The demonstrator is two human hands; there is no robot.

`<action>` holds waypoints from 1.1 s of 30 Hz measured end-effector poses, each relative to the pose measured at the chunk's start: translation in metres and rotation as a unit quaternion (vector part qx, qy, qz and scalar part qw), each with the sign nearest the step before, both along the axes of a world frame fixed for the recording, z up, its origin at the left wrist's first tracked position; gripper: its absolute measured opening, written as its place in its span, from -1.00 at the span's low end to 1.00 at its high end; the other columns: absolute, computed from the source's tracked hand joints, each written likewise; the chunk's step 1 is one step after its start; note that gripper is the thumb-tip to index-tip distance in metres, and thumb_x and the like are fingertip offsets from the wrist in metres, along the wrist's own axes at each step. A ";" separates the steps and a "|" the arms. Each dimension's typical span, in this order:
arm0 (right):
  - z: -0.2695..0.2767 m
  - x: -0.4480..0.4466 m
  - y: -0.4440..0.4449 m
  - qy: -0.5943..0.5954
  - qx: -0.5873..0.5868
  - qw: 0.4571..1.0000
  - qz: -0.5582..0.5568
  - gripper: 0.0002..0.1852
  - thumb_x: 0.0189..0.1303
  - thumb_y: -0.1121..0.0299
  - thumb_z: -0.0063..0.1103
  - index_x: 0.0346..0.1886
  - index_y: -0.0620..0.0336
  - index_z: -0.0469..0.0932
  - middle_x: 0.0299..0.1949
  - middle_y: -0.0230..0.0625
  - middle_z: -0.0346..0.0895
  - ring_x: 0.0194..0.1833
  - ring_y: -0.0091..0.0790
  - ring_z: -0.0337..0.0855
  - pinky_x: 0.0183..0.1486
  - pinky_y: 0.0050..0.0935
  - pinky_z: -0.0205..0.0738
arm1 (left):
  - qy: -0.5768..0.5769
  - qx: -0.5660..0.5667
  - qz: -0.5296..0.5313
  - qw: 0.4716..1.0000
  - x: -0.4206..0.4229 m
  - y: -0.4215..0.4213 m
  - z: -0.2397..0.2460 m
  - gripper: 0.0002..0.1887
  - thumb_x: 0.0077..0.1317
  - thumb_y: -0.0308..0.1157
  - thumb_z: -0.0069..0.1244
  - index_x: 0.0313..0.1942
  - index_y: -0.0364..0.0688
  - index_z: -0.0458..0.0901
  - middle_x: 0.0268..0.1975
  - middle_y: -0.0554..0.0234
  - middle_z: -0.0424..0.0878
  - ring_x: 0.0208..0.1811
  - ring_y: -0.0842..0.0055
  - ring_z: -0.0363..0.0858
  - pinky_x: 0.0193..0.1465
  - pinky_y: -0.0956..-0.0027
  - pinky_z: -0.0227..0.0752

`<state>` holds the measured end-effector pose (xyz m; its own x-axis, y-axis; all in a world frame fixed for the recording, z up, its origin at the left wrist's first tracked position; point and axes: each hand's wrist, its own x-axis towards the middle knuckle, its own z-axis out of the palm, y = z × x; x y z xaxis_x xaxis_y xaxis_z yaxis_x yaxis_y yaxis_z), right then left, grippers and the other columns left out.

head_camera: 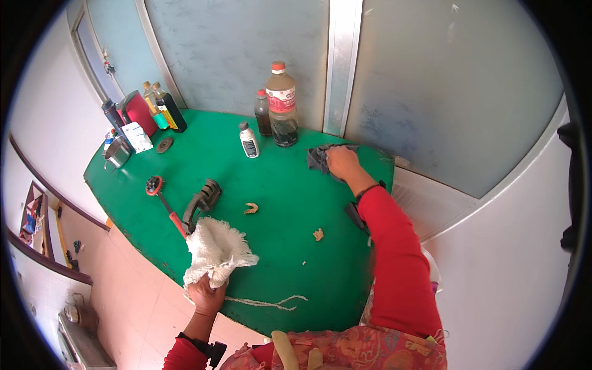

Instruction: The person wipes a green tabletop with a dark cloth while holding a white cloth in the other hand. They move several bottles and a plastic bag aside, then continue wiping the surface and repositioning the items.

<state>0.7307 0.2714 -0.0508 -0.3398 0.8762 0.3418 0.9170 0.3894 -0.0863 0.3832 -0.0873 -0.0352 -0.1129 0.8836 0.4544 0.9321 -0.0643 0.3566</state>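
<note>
My left hand (206,294) grips a white fringed cloth (215,249) at the near left edge of the green table (273,203). Two loose white strings (266,303) trail rightward beside that hand. At the far right, my right hand (342,163) is closed on a crumpled dark grey cloth (318,157), which rests on the tabletop. Just beyond the white cloth lie a dark handheld knife sharpener (202,200) and a red-handled tool with a knobbed round head (154,185). The cloth partly covers the handle ends of both. Two small tan pieces (251,208) lie near the middle.
A large red-capped bottle (283,111), a smaller red-capped bottle (262,113) and a white bottle (249,141) stand at the back. Sauce bottles (169,110), a metal pot (117,152) and a round disc (164,145) occupy the far left. Frosted panels (249,51) border the table.
</note>
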 end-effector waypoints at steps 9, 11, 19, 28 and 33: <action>0.003 -0.012 0.041 0.000 -0.024 0.999 -0.032 -0.76 0.15 0.32 -0.03 -0.25 0.10 0.65 -0.15 -0.17 0.62 -0.06 -0.11 0.60 -0.07 -0.11 0.50 | 0.031 0.027 -0.008 0.999 -0.007 0.001 -0.012 -0.64 -0.05 -0.25 0.23 -0.19 -0.11 0.66 -0.25 0.02 0.67 -0.24 0.02 0.62 -0.22 0.06 0.47; 0.008 -0.016 0.046 0.003 -0.043 0.998 -0.044 -0.76 0.14 0.32 -0.02 -0.25 0.10 0.65 -0.16 -0.18 0.63 -0.08 -0.11 0.61 -0.06 -0.11 0.50 | 0.018 -0.016 0.030 0.999 -0.005 -0.003 -0.010 -0.65 -0.04 -0.24 0.23 -0.20 -0.11 0.66 -0.30 0.04 0.67 -0.28 0.02 0.62 -0.25 0.06 0.47; -0.005 0.031 -0.036 0.056 0.036 0.994 0.087 -0.67 0.19 0.18 0.07 -0.10 0.19 0.59 0.01 -0.08 0.54 0.11 0.00 0.48 0.12 -0.08 0.39 | -0.002 0.013 0.003 1.000 -0.001 0.001 -0.003 -0.70 0.00 -0.30 0.17 -0.21 -0.14 0.66 -0.27 0.02 0.68 -0.27 0.02 0.62 -0.20 0.07 0.46; -0.014 0.057 0.008 -0.021 0.006 0.991 -0.136 -0.57 0.23 0.11 0.05 0.04 0.20 0.49 0.14 -0.11 0.43 0.25 0.00 0.31 0.24 0.03 0.22 | 0.025 0.000 0.015 1.000 -0.002 -0.001 -0.006 -0.69 0.00 -0.27 0.20 -0.22 -0.16 0.66 -0.33 0.01 0.69 -0.34 0.01 0.64 -0.25 0.09 0.49; -0.023 0.035 -0.046 0.006 0.031 0.999 -0.020 -0.56 0.25 0.14 0.00 0.11 0.18 0.46 0.20 -0.15 0.40 0.29 0.00 0.25 0.27 0.07 0.16 | 0.049 0.018 0.014 0.999 -0.008 0.002 -0.012 -0.63 0.03 -0.25 0.18 -0.16 -0.23 0.64 -0.35 -0.08 0.67 -0.40 -0.03 0.62 -0.29 0.00 0.47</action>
<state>0.7662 0.2251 -0.0742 -0.3005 0.8656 0.4004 0.9311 0.3573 -0.0735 0.3753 -0.0858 -0.0473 -0.0911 0.8631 0.4968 0.9643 -0.0482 0.2605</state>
